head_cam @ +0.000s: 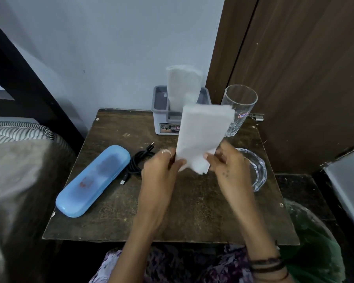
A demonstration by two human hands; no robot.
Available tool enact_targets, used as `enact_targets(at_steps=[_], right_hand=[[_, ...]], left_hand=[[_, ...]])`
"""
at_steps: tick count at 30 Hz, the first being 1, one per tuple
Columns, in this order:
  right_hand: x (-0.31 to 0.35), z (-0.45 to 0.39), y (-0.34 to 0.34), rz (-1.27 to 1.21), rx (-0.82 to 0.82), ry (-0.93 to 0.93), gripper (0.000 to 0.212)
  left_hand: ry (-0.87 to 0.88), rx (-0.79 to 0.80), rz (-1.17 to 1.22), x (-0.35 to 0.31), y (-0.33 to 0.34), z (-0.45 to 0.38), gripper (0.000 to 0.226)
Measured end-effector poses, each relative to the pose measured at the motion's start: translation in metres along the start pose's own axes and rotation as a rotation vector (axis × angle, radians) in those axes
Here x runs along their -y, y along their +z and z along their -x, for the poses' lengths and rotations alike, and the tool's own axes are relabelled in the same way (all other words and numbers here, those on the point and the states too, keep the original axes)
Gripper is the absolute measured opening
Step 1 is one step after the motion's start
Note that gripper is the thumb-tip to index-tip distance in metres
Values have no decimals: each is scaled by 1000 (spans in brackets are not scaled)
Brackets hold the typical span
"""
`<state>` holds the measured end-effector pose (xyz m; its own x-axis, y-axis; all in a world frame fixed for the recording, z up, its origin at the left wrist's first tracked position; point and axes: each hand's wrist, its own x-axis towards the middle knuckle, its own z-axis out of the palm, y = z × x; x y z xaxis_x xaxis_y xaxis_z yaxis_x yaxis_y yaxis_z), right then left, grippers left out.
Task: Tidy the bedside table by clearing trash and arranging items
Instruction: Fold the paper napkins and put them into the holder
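A white tissue (200,133) stands upright above the middle of the dark wooden bedside table (172,217). Both hands grip its lower end: my left hand (161,168) on its left edge, my right hand (225,160) on its right edge. Behind it, a grey tissue box (161,111) at the table's back holds another tissue (182,84) sticking up. A tall empty glass (238,107) stands right of the box. A low glass dish (255,170) lies partly hidden behind my right hand. At the left lie a blue case (92,180) and a coiled black cable (137,160).
A bed with a striped pillow (18,131) borders the table on the left. A brown wooden door (294,78) rises behind on the right. A bin lined with a green bag (313,237) sits by the table's front right corner.
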<state>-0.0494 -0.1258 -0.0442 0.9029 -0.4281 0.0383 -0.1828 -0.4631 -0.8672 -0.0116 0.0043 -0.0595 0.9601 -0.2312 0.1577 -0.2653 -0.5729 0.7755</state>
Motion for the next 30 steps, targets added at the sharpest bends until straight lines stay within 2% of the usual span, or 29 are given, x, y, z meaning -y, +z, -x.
enact_targets(at_steps=[2,4,9,11,14,18,26,30], right_hand=[[13,-23,-4,-46,-10,-36,39],[25,-46,-9,-75,-14,-71,43],[48,-94,-12,75,-41,-195,19],[46,-108,-6,159,-16,-216,18],[38,-120,1,220,-1,-250,21],[33,-123,4,280,9,-220,16],[30,-123,20,474,-53,-298,14],[27,-127,23,545,-54,-365,15]], left_hand=[[48,-47,2,-14,-9,-24,3],[92,-87,-40,-25,-16,-54,8],[121,5,-146,-30,-31,-116,12],[127,41,-237,-23,-33,-129,16],[151,45,-296,-13,-31,-138,23],[168,70,-365,-5,-20,-143,21],[157,55,-459,-9,-14,-139,30],[197,31,-494,-7,-11,-134,19]])
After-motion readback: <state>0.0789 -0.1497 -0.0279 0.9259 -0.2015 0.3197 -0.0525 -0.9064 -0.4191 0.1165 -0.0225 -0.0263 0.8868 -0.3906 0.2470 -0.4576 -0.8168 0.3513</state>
